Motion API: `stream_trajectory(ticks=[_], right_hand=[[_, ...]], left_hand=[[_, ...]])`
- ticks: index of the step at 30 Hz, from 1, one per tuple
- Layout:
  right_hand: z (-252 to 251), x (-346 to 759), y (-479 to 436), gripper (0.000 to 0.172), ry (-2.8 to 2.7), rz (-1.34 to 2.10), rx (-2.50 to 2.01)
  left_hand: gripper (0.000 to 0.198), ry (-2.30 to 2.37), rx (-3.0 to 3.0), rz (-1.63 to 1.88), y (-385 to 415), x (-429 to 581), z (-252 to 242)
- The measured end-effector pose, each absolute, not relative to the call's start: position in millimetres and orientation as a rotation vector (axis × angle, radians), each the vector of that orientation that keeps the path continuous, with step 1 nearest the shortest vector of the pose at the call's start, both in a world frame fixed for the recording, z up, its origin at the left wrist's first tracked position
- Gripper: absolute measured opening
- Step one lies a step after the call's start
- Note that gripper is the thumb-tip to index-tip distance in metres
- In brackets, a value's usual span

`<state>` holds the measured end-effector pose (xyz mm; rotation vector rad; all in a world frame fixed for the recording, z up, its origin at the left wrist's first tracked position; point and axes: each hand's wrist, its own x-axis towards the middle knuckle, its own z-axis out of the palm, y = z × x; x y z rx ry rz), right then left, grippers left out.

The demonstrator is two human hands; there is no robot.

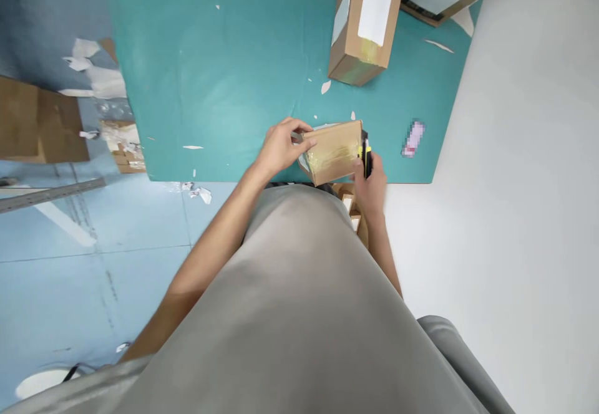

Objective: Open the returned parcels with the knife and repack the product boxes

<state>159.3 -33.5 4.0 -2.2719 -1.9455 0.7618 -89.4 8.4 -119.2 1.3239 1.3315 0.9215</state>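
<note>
From my view the small carton [337,155] is at the near edge of the desk [210,90], in front of the grey shirt [304,277], tilted, its taped face up. L grip [286,141] is at its left end, thumb and finger a bit apart; I can't tell if they pinch it firmly. R grip [369,174] is closed around a black-yellow tool [366,157], prob. a cutter, next to the carton's right end. I judge the carton is light and rather stiff, but walls may dent w/ strong squeeze; shiny tape is maybe slippery. Best hold, IMO: the left edge & corner, well away from the tool. Farther off stands a taller box [358,58] w/ white label.
</note>
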Motion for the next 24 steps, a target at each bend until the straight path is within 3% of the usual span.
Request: stream_trajectory(ticks=[5,13,24], right_hand=[[16.4,125.8,-57.0,0.06,-2.275,1.062,-2.23],[11.5,89.4,-54.1,0.06,-2.471,1.0,-2.336],[26.9,58.3,-52.7,0.058,-2.402,0.983,-2.544]], left_hand=[[0.03,1.321,1.291,0.945,13.9,-89.9,-132.5],[0.03,1.268,1.248,0.993,16.1,-89.9,-140.8],[0.025,1.468,1.263,0.828,13.7,-84.2,-111.2]])
